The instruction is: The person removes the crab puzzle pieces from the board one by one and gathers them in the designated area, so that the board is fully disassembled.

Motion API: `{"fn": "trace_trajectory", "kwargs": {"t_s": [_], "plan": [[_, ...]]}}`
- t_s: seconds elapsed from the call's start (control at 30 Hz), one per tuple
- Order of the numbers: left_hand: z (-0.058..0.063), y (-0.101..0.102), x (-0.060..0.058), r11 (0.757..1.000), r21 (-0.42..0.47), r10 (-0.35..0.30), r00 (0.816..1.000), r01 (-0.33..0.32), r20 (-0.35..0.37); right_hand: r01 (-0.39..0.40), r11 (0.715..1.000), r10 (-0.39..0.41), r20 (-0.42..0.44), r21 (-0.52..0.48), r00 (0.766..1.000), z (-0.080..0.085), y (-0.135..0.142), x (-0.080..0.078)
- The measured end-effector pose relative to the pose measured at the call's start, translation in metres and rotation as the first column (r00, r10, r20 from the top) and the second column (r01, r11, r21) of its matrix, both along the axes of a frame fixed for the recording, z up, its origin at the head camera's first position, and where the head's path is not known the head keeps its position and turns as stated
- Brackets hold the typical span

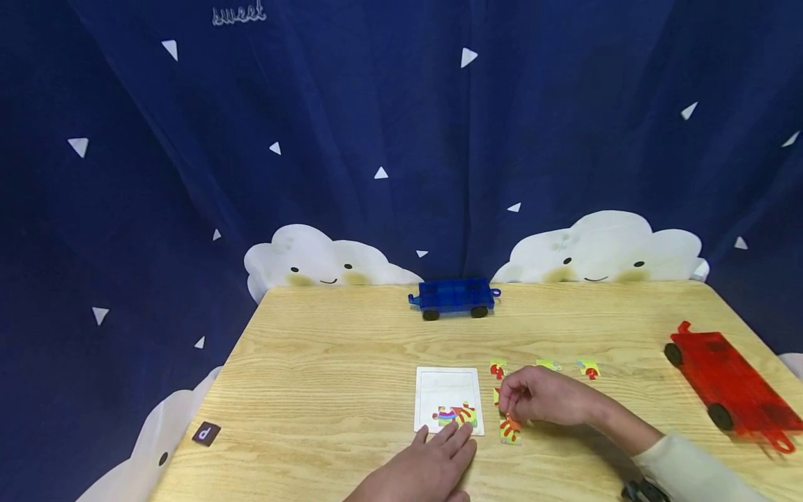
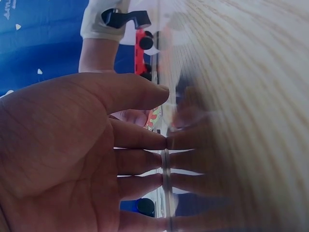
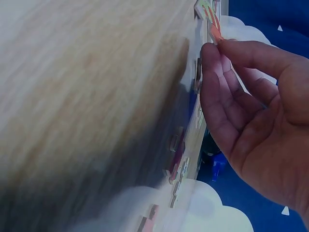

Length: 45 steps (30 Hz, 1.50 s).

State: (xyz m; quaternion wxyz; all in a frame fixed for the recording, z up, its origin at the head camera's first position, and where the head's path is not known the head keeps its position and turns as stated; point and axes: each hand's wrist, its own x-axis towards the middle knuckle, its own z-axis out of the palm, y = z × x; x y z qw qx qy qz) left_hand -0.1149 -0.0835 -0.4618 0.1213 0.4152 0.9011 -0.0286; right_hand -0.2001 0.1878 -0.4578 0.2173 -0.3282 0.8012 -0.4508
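A white square puzzle board (image 1: 442, 383) lies on the table, with joined jigsaw pieces (image 1: 456, 415) in its lower right corner. My left hand (image 1: 433, 464) rests at the board's front edge, its fingers straight and spread, fingertips beside the joined pieces. To the right of the board, my right hand (image 1: 546, 396) pinches an orange jigsaw piece (image 3: 216, 33) between thumb and forefinger. Just below that hand lies a loose yellow-and-red piece (image 1: 511, 434). Another loose piece, partly hidden by the fingers, sits to their left.
More loose pieces lie behind the right hand, among them a yellow-and-red one (image 1: 590, 369). A blue toy wagon (image 1: 454, 295) stands at the table's back edge, a red wagon (image 1: 730, 380) at the right. On the left is a small dark tile (image 1: 206, 434) with a letter.
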Motion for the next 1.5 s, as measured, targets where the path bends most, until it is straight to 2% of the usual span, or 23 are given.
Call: {"fn": "trace_trajectory", "kwargs": {"t_s": [0.4,0.7,0.9,1.2,1.5], "plan": [[0.0,0.001,0.0,1.0,-0.02,0.004,1.0,-0.004,-0.011,-0.003,1.0,0.005,-0.088,0.023,0.996,-0.006,0.001,0.003],[0.002,0.0,0.001,1.0,-0.018,0.004,0.999,-0.004,-0.032,-0.021,1.0,0.022,-0.109,0.011,0.994,-0.005,-0.001,0.002],[0.003,0.0,0.002,1.0,-0.012,0.002,0.999,-0.003,-0.036,-0.005,1.0,0.008,-0.159,0.017,0.987,-0.002,-0.002,0.001],[0.003,-0.001,-0.001,1.0,-0.021,0.011,1.0,-0.011,0.02,0.02,0.999,-0.012,-0.169,0.047,0.986,0.003,-0.008,-0.001],[0.0,0.0,0.0,1.0,-0.025,-0.004,1.0,0.004,-0.008,0.046,0.998,-0.036,-0.179,0.05,0.983,0.005,-0.028,-0.005]]}}
